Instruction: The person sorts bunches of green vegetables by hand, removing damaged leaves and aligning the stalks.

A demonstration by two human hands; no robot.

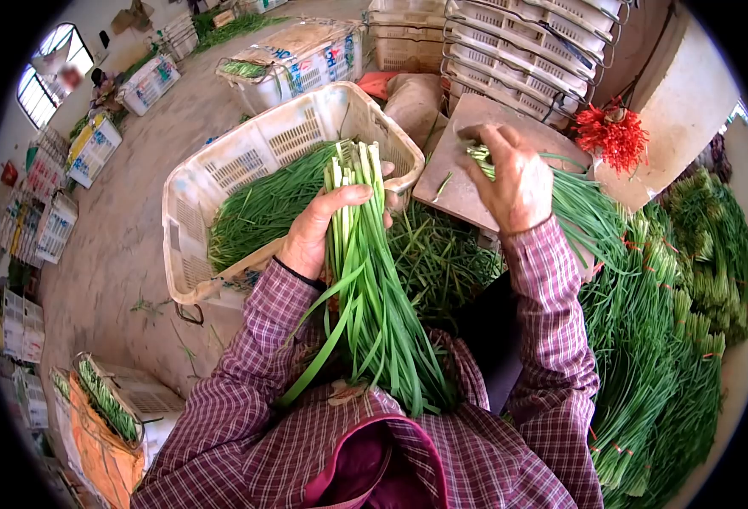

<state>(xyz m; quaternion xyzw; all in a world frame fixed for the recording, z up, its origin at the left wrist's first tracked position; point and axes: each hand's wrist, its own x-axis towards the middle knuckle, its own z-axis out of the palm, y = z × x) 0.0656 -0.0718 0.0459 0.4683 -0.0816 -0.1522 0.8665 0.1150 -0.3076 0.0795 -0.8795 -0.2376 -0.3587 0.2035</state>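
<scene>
A thick bunch of garlic chives [374, 280] is gripped in my left hand [310, 229], pale cut ends up and green leaves hanging down over my lap. The thumb lies across the front of the stalks; some fingertips show on the far side. My right hand [514, 174] is at a flat board [454, 182], its fingers curled around the stalk ends of a smaller handful of chives [582, 208]. Those leaves trail right beyond the board. One short loose piece of chive lies on the board beside the hand.
A white plastic crate [191, 204] of chives stands ahead left. Tied bundles of chives [654, 339] are piled at my right. Red ties [613, 136] hang beyond the board, near stacked crates [518, 64]. Loose leaves [442, 250] lie below the board.
</scene>
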